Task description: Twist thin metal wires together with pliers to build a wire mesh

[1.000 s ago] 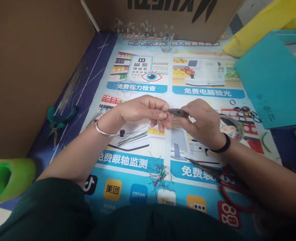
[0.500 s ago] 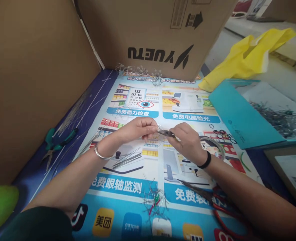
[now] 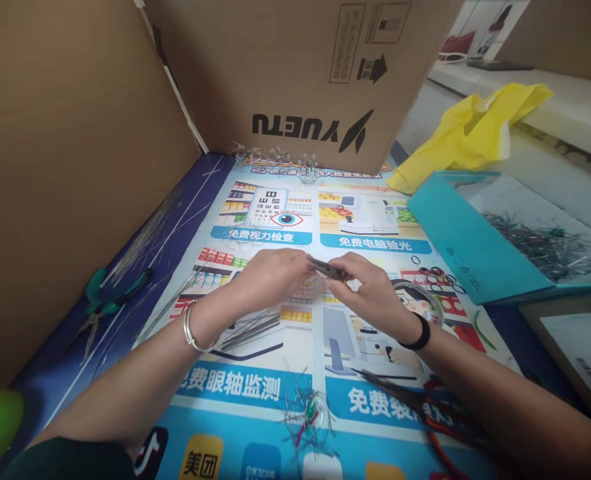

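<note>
Over the middle of the printed sheet, my left hand (image 3: 278, 273) is closed, its thumb and fingers pinching a thin wire that hardly shows. My right hand (image 3: 365, 283) grips small pliers (image 3: 328, 269), whose dark jaws point left and meet the left fingertips. Below the left wrist lies a bundle of straight thin wires (image 3: 250, 332). Red-handled scissors (image 3: 395, 392) lie partly under the right forearm. Nearer me is a tangle of wire clippings (image 3: 305, 417) with green and pink bits.
Teal-handled pliers (image 3: 98, 303) and long wires (image 3: 140, 243) lie at left. Cardboard (image 3: 295, 73) walls the back and left; bent wire pieces (image 3: 275, 157) sit along its foot. At right are black rings (image 3: 438, 277), a teal box (image 3: 470, 247) of clippings and a yellow bag (image 3: 455, 140).
My left hand has rolled over so its back faces up, closer to the pliers. The pliers' jaws now tilt up to the left. The camera view has shifted slightly.
</note>
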`<move>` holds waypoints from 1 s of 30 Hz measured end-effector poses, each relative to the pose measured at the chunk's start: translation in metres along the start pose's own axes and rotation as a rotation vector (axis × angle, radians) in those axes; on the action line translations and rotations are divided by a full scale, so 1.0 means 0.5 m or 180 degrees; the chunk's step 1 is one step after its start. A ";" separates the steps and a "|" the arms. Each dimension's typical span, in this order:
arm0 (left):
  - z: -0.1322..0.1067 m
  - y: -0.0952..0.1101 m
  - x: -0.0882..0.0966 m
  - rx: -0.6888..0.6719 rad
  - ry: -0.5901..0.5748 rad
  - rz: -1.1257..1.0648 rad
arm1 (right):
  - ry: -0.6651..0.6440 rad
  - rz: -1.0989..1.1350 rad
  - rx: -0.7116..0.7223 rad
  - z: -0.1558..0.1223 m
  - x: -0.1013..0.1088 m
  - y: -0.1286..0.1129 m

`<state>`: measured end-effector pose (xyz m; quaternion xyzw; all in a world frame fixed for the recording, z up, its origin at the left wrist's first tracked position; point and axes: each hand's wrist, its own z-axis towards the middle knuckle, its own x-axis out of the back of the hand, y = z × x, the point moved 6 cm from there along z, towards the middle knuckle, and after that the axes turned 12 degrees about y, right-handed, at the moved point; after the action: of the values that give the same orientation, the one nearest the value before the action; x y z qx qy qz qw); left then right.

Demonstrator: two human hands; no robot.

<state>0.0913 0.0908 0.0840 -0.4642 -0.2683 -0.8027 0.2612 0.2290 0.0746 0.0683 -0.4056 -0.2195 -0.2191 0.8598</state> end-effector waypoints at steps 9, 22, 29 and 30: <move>-0.001 0.026 0.009 0.0191 0.0600 -0.1050 | -0.0084 0.0059 -0.0139 0.012 0.008 -0.017; -0.009 0.012 -0.012 -0.0098 0.0849 -0.0750 | 0.0045 -0.0110 0.0107 0.009 0.002 -0.017; -0.015 0.030 0.010 -0.0647 0.0928 0.0123 | 0.0025 -0.0254 0.0288 0.023 0.006 -0.022; -0.015 0.031 0.012 -0.0644 0.0950 0.0198 | 0.0032 -0.0261 0.0279 0.024 0.006 -0.022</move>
<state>0.0944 0.0734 0.0892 -0.3719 -0.1300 -0.8771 0.2748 0.2230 0.0774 0.0835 -0.3571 -0.2410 -0.2464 0.8681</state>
